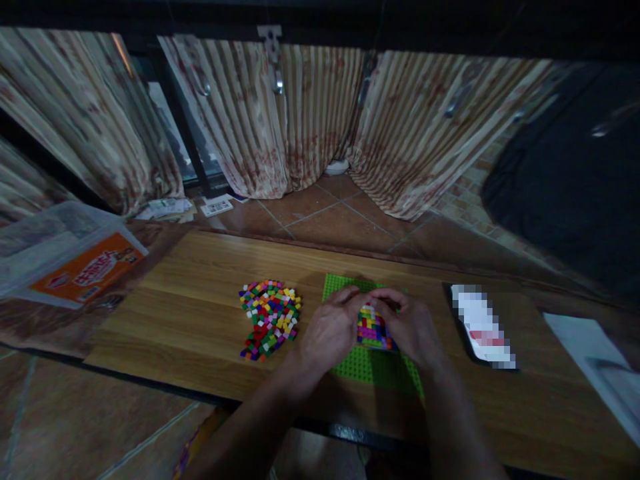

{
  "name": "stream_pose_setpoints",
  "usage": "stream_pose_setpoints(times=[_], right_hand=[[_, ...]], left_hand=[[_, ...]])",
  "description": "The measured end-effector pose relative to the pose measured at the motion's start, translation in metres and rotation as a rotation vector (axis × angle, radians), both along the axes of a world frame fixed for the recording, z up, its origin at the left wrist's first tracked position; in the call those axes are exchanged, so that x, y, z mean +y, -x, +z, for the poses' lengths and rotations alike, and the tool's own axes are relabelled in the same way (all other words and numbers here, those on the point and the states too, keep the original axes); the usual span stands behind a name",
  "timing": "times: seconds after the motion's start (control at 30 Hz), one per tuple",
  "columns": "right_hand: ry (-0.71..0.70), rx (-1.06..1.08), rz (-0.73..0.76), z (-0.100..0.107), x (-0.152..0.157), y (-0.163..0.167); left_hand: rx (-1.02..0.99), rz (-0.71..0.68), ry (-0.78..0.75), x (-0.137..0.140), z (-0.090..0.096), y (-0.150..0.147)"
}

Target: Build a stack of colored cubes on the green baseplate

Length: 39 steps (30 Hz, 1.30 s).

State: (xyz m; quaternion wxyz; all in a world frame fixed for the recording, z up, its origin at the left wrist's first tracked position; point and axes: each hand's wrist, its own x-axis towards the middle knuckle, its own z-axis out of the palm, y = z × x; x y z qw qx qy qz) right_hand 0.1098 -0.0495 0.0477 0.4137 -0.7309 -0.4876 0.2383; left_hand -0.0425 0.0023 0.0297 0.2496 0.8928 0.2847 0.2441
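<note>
Pinching from both sides, the left hand (330, 330) and right hand (413, 327) hold a multicoloured block cluster (374, 328) on the green baseplate (370, 365). Loose bricks (270, 319) lie just left on the worktop (190, 300).

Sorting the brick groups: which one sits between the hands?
The small multicoloured block on the green baseplate; the loose brick pile lies apart, left of the left hand.

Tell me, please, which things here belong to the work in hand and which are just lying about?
In use:
green baseplate
block of small bricks on it, touched by left hand and right hand
pile of loose coloured bricks

Lying about:
plastic box
papers on the floor
white sheet
</note>
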Motion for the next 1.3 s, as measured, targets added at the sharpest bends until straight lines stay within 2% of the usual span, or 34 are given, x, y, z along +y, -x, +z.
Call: stream_pose_setpoints(times=[0.3,0.6,0.83,1.07,1.17,1.3], right_hand=[[0.029,0.033,-0.025,-0.001,0.001,0.000],[0.035,0.080,-0.025,-0.006,-0.002,-0.002],[0.036,0.048,-0.026,-0.007,-0.003,-0.003],[0.072,0.009,-0.033,-0.009,-0.003,-0.005],[0.074,0.015,-0.038,-0.010,-0.003,-0.005],[0.084,0.042,-0.037,-0.011,-0.004,-0.005]], left_hand=[[0.087,0.036,-0.017,-0.003,0.009,-0.003],[-0.070,0.058,0.037,-0.003,0.000,0.000],[-0.145,0.218,0.100,0.015,0.002,0.014],[0.075,0.435,0.146,0.061,0.009,0.062],[0.182,0.405,0.121,0.072,0.011,0.077],[0.270,0.307,0.044,0.071,0.011,0.080]])
